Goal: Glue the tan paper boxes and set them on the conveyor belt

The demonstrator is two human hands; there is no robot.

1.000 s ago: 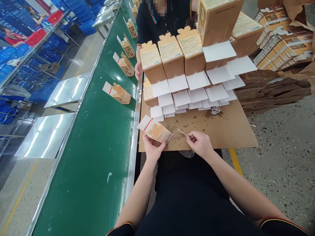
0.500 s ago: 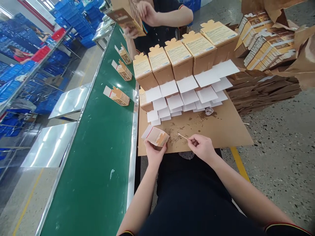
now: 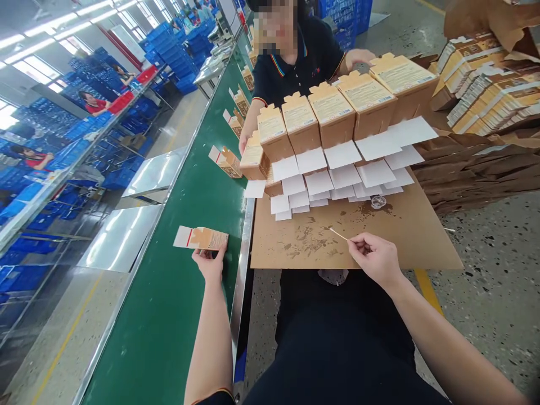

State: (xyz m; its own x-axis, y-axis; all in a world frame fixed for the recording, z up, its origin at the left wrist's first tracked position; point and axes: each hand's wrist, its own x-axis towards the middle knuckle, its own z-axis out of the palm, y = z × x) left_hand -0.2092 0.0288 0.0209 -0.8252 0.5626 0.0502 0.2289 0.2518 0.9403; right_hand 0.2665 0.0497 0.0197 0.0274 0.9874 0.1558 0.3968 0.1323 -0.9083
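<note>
My left hand (image 3: pixel 210 261) grips a small tan carton (image 3: pixel 202 238) with a white open flap and a red stripe, holding it over the green conveyor belt (image 3: pixel 177 304). My right hand (image 3: pixel 374 260) pinches a thin wooden stick (image 3: pixel 338 234) above the glue-stained cardboard sheet (image 3: pixel 405 236). Rows of upright tan cartons (image 3: pixel 329 115) with white flaps hanging open stand at the sheet's far side. A small clear glue cup (image 3: pixel 378 202) sits just below the flaps.
A person in a dark polo (image 3: pixel 297 59) stands across the sheet, one hand on a carton (image 3: pixel 253 160) by the belt edge. More cartons (image 3: pixel 228 161) lie along the belt. Flat carton stacks (image 3: pixel 481 84) and brown paper (image 3: pixel 476 169) lie to the right. Blue crates fill the left.
My left hand carried the carton from the cardboard sheet leftward over the belt. The right hand kept the stick. The person opposite lowered a carton to the belt edge.
</note>
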